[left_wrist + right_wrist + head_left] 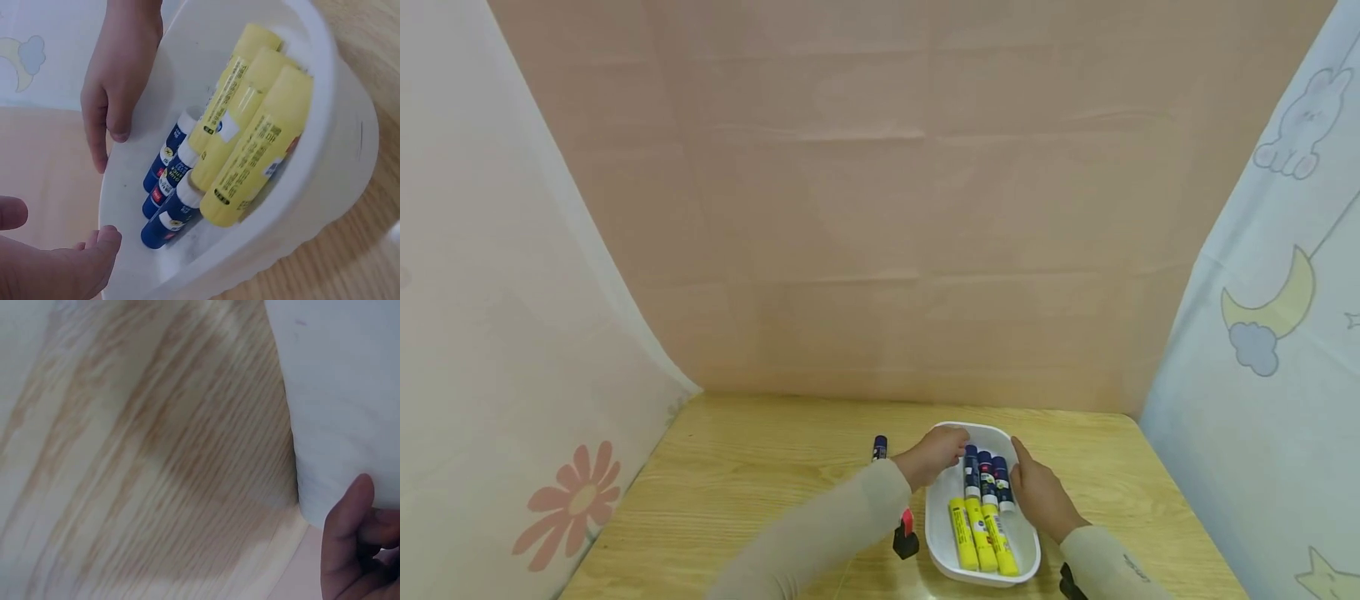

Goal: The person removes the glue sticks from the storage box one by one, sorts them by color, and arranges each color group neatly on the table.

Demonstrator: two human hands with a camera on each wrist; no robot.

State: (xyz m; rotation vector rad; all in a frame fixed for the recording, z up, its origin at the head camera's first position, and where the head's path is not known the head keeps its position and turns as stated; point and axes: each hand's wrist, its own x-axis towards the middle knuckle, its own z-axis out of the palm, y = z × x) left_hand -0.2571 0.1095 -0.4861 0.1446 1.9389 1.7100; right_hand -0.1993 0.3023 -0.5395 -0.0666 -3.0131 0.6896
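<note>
A white plastic tray point(934, 533) rests on the table, holding three blue glue sticks point(987, 479) at its far end. Three yellow glue sticks point(977, 533) lie side by side at the near end. My right hand point(1047, 500) grips the tray's right rim; the left wrist view shows its thumb inside and a finger outside. At the far left rim is my left hand point(934, 454). Seen from its wrist, the left hand point(56, 262) has thumb and fingers apart, with nothing visible between them. Another blue glue stick point(880, 447) is on the table, partly hidden behind the left forearm.
The wooden table point(760, 467) meets a plain tan backdrop point(880, 250) at the back. Printed white cloths hang at the left point(512, 333) and right point(1262, 417). A small black and red object point(906, 537) shows beside the left sleeve.
</note>
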